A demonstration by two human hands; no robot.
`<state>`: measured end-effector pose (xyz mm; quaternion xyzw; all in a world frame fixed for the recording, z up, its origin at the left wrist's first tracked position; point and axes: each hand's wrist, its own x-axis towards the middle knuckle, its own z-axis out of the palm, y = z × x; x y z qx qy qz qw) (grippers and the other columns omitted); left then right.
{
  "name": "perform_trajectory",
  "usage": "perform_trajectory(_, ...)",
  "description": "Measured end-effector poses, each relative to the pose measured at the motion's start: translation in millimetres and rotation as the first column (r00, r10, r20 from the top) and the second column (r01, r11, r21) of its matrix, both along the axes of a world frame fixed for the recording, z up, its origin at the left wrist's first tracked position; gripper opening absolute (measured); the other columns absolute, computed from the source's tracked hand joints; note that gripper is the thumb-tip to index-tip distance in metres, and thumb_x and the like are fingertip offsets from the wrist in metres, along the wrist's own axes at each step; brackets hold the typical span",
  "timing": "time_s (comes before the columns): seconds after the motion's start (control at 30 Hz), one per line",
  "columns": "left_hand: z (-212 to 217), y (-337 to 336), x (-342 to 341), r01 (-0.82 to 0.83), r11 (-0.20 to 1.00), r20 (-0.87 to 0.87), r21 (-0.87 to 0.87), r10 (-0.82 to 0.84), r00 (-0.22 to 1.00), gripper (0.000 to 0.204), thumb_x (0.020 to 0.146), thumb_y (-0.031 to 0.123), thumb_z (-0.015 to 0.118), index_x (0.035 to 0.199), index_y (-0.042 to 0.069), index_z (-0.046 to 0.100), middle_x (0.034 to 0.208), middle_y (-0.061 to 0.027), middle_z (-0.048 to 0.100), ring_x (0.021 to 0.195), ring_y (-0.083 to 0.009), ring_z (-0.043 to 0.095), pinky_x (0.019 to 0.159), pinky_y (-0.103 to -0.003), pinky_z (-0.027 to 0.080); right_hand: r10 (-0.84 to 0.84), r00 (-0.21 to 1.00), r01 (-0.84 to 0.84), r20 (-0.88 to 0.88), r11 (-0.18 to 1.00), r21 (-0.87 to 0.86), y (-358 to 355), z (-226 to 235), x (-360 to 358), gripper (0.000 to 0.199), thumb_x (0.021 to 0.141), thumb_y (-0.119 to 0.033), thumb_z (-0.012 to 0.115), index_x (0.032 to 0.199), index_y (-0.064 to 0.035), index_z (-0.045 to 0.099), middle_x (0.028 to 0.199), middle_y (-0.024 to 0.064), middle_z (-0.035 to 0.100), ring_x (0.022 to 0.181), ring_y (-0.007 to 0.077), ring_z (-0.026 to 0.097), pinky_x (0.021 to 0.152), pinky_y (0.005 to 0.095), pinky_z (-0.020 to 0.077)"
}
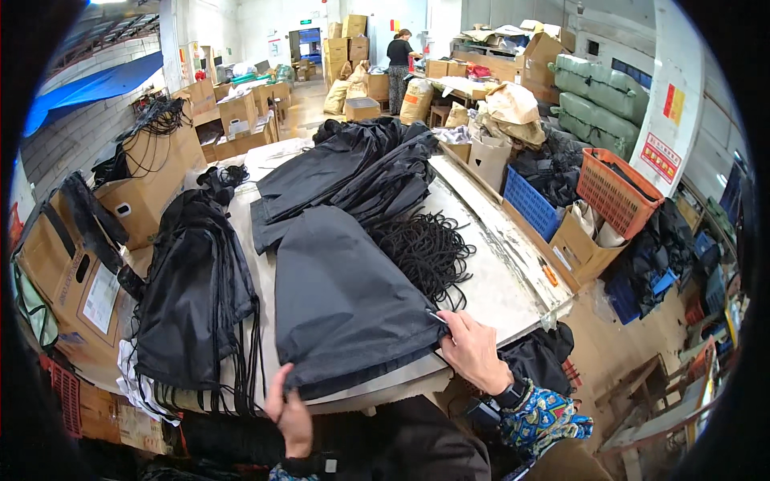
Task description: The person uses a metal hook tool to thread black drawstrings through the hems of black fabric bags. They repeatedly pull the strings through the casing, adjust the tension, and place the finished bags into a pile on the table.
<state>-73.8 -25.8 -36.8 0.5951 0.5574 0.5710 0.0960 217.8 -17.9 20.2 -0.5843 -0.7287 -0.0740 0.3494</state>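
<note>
A black fabric drawstring-type bag (345,297) lies flat on the table, its wide edge toward me. My right hand (475,351) is closed at the bag's near right corner, gripping a slim silver-tipped tool (435,317) whose exact kind I cannot make out. At the near left corner, my left hand (290,415) has its fingers apart beside the fabric edge. Black cords (425,252) lie in a tangled heap to the right of the bag. Behind it is a pile of more black bags (345,172). Finished-looking black bags with cords (196,297) hang in a stack on the left.
The pale table (497,248) has a worn wooden right edge with an orange-handled tool (549,272) on it. Cardboard boxes (76,272) crowd the left. Blue (529,202) and orange crates (618,186) stand at the right. Another person (399,68) stands far back among boxes and sacks.
</note>
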Motion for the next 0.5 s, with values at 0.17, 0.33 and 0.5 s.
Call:
perform_trajectory(0.17,15.9,7.4,-11.2,0.205,0.952,0.729,-0.227,0.027,0.683,0.023,0.086,-0.001,0.048,0.106,0.0,0.06,0.094,-0.0057,0.06,0.08,-0.0133,0.056,0.073,-0.024,0.046,0.194,0.954,-0.28,-0.23,0.85,-0.446,10.3,20.2,11.1,0.026,0.079,-0.028,0.067,0.092,-0.0052,0.063,0.067,0.0132,0.06,0.065,0.031,0.061,0.056,0.0386,0.0477)
perform_trajectory(0.33,-9.0,17.4,-49.0,0.446,0.891,0.993,0.083,-0.036,-0.115,0.008,0.094,0.011,0.048,0.091,0.012,0.056,0.068,0.0032,0.055,0.04,-0.0026,0.036,0.03,-0.021,0.024,0.323,0.902,-0.2,0.288,0.901,-0.385,32.7,-17.2,11.5,0.036,0.086,-0.021,0.058,0.119,-0.0062,0.056,0.077,0.0104,0.055,0.066,0.0251,0.058,0.056,0.036,0.0478)
perform_trajectory(0.5,-5.1,5.0,-46.4,0.451,0.883,0.875,-0.129,-0.113,0.471,0.023,0.091,0.014,0.048,0.108,0.001,0.058,0.098,-0.0115,0.063,0.083,-0.0204,0.06,0.072,-0.032,0.049,0.317,0.819,-0.203,0.478,0.94,-0.276,60.2,-54.5,-38.4,0.051,0.082,-0.013,0.053,0.132,-0.0074,0.043,0.102,0.0163,0.048,0.076,0.0265,0.055,0.057,0.0331,0.0534)
